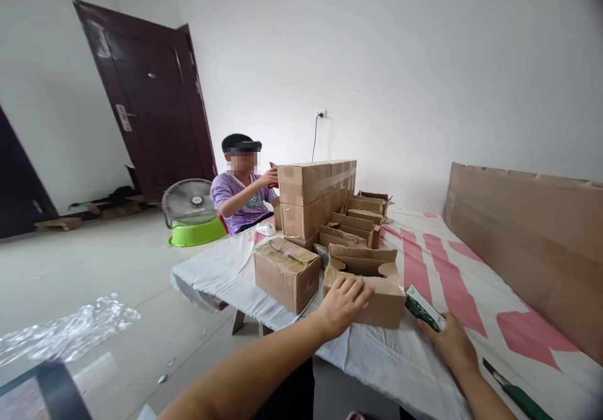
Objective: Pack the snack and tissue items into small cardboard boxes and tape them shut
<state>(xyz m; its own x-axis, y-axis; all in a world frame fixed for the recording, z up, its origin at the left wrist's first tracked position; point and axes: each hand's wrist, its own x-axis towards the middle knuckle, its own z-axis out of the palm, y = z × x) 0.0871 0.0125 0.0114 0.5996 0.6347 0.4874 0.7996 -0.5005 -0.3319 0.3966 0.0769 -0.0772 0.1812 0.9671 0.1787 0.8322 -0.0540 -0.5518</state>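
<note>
An open cardboard box (384,304) stands at the table's near edge, its back flap raised. My left hand (346,304) grips its front rim, fingers curled over the edge, thumb side hidden. To the right of that box, my right hand (452,341) is closed round a flat green-and-white package (424,307), one end of it close to the box's side. Near my right forearm lies a green-handled utility knife (516,392) with its blade out. A taped cardboard box (286,274) sits to the left of the open one.
Stacked long cartons (320,184) and several open boxes (353,225) stand farther back on the cloth-covered table (377,351). A tall cardboard sheet (527,238) borders the right side. A person in purple (235,194) sits across, hands behind the cartons. A fan (188,201) stands on the floor.
</note>
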